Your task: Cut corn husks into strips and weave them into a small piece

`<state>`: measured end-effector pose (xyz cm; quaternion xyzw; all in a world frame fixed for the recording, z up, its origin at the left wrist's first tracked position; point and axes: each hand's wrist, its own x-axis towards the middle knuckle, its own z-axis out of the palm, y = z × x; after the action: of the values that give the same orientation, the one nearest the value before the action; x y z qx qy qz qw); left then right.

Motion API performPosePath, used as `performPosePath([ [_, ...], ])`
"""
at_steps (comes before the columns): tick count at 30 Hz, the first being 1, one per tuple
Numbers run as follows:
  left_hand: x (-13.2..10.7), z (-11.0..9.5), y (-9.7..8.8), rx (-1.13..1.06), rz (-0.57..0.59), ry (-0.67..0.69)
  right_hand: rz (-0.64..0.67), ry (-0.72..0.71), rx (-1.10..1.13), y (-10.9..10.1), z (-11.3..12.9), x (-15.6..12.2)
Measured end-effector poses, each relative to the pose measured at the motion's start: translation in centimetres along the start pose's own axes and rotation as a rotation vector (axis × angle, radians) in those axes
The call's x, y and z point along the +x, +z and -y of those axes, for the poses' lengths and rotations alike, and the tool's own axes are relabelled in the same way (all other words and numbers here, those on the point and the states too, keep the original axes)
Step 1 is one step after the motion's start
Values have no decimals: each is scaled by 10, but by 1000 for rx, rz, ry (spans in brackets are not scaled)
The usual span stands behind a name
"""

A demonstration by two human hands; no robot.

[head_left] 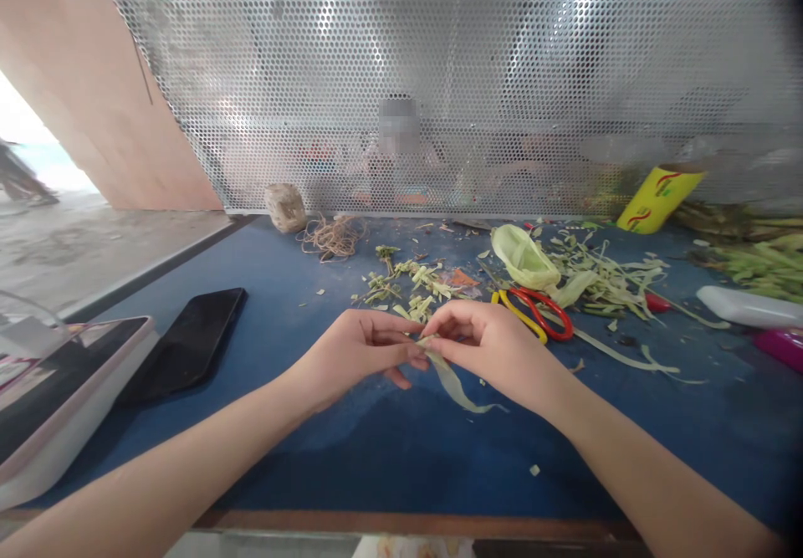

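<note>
Above the middle of the table, my left hand (370,342) and my right hand (486,336) meet fingertip to fingertip. Between them they pinch a pale green leaf strip (457,389), whose loose end curls down to the right. Its upper part is mostly hidden by my fingers. Just beyond my hands lie small folded pale green pieces (423,280). Scissors with red and yellow handles (555,315) rest to the right of my right hand, their blades hidden. Behind them are a cupped pale green leaf (527,258) and a heap of cut strips (611,278).
At the back left stand a cloudy jar (285,208) and tangled brown twine (332,238). A black phone (188,340) lies left, beside a white-rimmed tray (81,407). A yellow tube (658,198) and a white object (746,307) are right. A perforated metal screen (439,56) borders the back; a person sits behind it.
</note>
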<state>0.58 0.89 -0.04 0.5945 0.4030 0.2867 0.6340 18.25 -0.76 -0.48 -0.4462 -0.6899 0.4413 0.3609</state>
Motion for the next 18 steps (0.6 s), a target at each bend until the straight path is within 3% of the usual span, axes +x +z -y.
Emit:
performPosePath([
  [6, 1, 3, 0, -12, -40, 35, 79, 30, 32, 1, 0, 1],
  [18, 0, 1, 2, 38, -68, 44, 31, 20, -17, 2, -2, 1],
])
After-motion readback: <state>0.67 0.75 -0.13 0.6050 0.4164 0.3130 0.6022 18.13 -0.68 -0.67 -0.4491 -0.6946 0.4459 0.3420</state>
